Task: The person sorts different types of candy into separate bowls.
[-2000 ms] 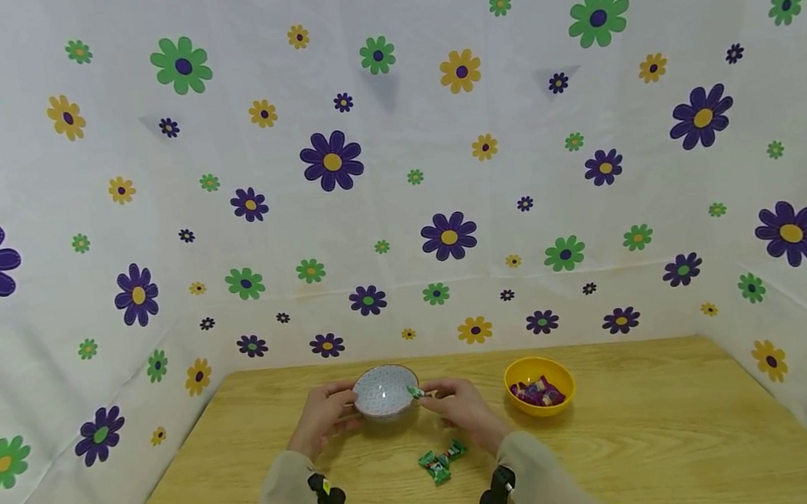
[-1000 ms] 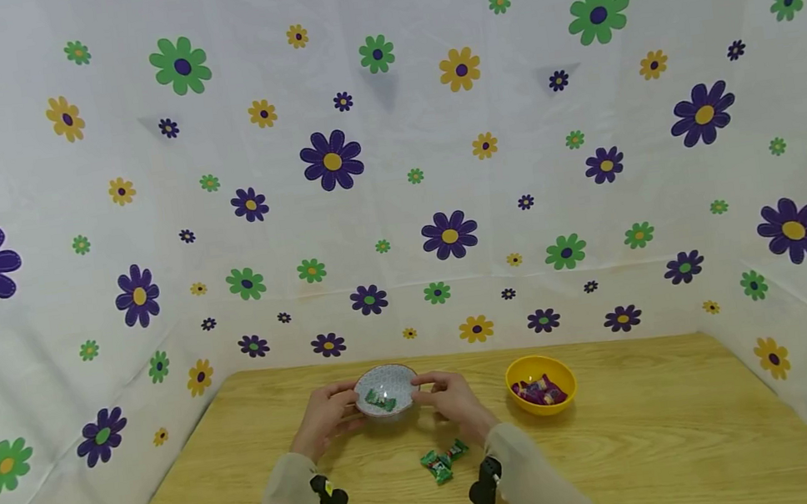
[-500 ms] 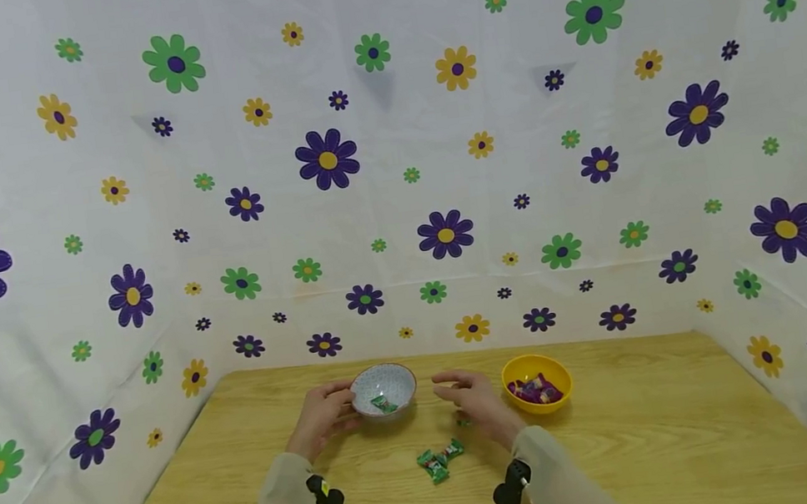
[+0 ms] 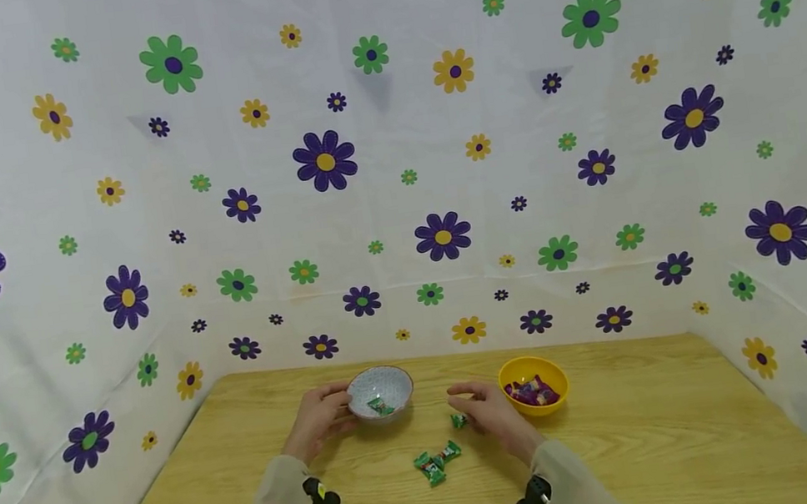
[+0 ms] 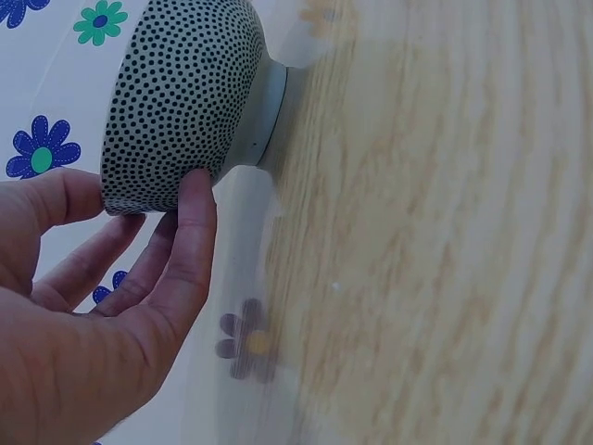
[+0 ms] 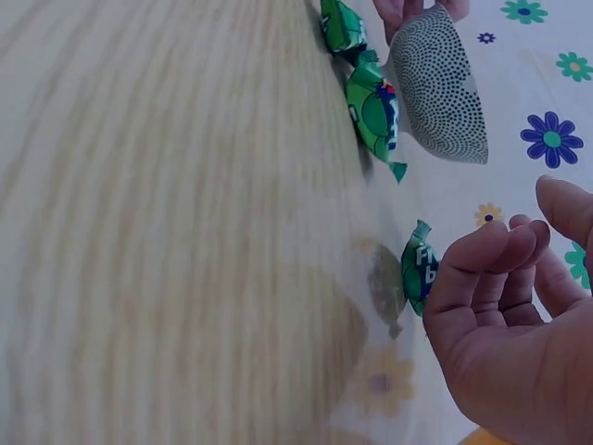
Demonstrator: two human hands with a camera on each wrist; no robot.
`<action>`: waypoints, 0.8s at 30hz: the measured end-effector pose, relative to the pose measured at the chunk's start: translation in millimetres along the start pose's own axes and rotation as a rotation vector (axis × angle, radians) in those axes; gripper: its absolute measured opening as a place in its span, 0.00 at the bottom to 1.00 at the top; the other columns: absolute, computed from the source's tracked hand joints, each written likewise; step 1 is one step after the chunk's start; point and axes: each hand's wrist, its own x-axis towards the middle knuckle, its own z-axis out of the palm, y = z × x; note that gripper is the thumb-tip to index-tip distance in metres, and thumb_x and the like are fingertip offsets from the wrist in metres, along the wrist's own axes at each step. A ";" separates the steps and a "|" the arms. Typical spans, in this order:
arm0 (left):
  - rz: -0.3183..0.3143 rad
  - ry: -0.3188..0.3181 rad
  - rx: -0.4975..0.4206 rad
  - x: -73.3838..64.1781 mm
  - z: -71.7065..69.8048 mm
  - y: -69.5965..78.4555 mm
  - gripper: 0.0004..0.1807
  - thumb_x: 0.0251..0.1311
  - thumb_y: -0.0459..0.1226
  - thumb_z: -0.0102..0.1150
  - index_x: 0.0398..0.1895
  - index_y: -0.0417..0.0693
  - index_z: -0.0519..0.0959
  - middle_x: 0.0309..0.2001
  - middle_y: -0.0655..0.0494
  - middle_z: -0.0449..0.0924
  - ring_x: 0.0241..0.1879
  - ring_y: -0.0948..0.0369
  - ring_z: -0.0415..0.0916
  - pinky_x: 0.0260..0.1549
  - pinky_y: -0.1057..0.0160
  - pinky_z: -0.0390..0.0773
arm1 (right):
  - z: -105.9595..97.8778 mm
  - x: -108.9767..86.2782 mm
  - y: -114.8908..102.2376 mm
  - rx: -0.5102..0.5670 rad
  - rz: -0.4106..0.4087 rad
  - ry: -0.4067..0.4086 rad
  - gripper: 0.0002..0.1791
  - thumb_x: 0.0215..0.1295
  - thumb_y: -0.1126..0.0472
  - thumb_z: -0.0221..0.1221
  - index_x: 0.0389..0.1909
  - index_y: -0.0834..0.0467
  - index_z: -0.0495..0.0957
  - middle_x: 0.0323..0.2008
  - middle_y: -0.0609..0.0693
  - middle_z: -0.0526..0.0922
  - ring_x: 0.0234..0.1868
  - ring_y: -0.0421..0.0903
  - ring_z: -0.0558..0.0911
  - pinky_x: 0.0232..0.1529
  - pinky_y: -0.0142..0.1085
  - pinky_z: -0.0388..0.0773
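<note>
My left hand holds the dotted bowl by its left side, thumb at the rim and fingers against the outer wall, as the left wrist view shows. Inside the bowl lies a green-wrapped candy. To the right, my right hand hovers with fingers loosely bent and nothing between them. Just beyond its fingers in the right wrist view is another green candy, partly covered by them. Two more green candies lie together on the table in front of the bowl.
A yellow bowl with several purple-wrapped candies stands just right of my right hand. The wooden table ends at a flower-printed white cloth behind and at both sides.
My right hand put a green candy into the dotted bowl, left its rim and moved right and nearer, beside the single green candy. My left hand stayed on the bowl.
</note>
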 end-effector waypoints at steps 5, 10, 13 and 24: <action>0.004 -0.006 0.000 -0.6 0.2 1.3 0.18 0.61 0.33 0.50 0.55 0.41 0.72 0.51 0.42 0.71 0.40 0.53 0.76 0.41 0.52 0.76 | -5.6 1.8 13.9 -0.081 0.020 0.042 0.22 0.59 0.52 0.58 0.52 0.59 0.74 0.25 0.54 0.72 0.21 0.45 0.67 0.23 0.33 0.66; 0.003 -0.005 0.012 -1.2 0.0 1.3 0.18 0.61 0.34 0.50 0.54 0.41 0.72 0.51 0.42 0.71 0.41 0.53 0.75 0.41 0.52 0.76 | -10.8 -0.3 20.0 -0.127 0.047 0.056 0.20 0.60 0.59 0.58 0.53 0.60 0.73 0.20 0.51 0.69 0.17 0.44 0.66 0.19 0.32 0.64; 0.002 -0.005 0.012 -0.4 -0.3 1.5 0.18 0.61 0.34 0.50 0.54 0.41 0.72 0.50 0.42 0.72 0.40 0.53 0.76 0.41 0.52 0.76 | -13.0 -0.5 22.4 -0.121 0.055 0.052 0.19 0.60 0.62 0.57 0.53 0.60 0.73 0.19 0.50 0.69 0.15 0.44 0.66 0.18 0.31 0.63; -0.002 -0.014 0.023 -1.9 -0.4 3.8 0.18 0.60 0.33 0.51 0.55 0.40 0.71 0.51 0.40 0.71 0.40 0.52 0.76 0.40 0.53 0.76 | -11.6 1.3 25.8 -0.188 0.031 0.049 0.17 0.56 0.70 0.57 0.49 0.62 0.75 0.13 0.49 0.69 0.11 0.41 0.64 0.12 0.30 0.61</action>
